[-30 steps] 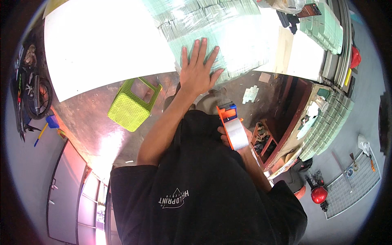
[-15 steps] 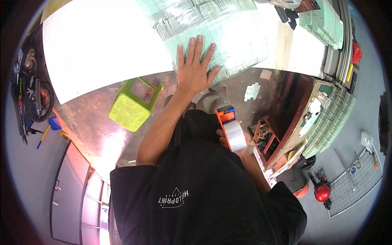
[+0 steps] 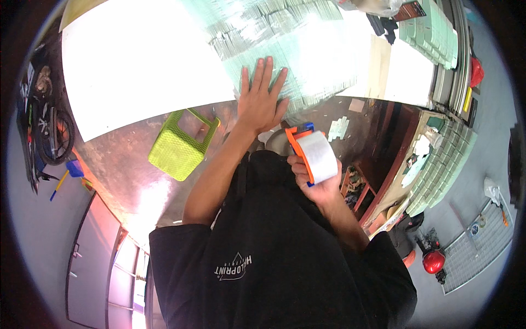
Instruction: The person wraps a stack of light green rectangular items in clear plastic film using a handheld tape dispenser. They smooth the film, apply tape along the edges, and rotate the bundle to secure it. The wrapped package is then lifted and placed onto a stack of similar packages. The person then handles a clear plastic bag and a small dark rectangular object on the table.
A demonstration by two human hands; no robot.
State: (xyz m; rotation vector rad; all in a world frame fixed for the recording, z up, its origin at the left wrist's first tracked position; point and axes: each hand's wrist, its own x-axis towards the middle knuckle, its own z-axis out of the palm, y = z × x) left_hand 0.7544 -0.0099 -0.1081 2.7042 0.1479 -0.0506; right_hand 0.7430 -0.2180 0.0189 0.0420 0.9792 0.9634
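Observation:
My left hand point(image 3: 259, 104) lies flat with its fingers spread on a wide bundle point(image 3: 307, 66) of pale green pieces under clear plastic film. The bundle rests on the white table point(image 3: 137, 71), near its front edge. Close to my body, my right hand point(image 3: 324, 189) grips an orange and blue tape dispenser point(image 3: 301, 148) loaded with a broad roll of clear tape point(image 3: 319, 159). Some of the right fingers are hidden behind the dispenser.
A green plastic stool point(image 3: 178, 151) stands on the floor to the left. Stacked pale green pieces point(image 3: 446, 159) lie on a wooden cabinet point(image 3: 392, 164) at right. More green stacks point(image 3: 430, 33) sit at the table's far right. A bicycle wheel point(image 3: 55, 134) is at far left.
My right hand has raised the tape dispenser up and slightly right, bringing it nearer the table. My left hand has stayed flat on the bundle; the view has shifted a little.

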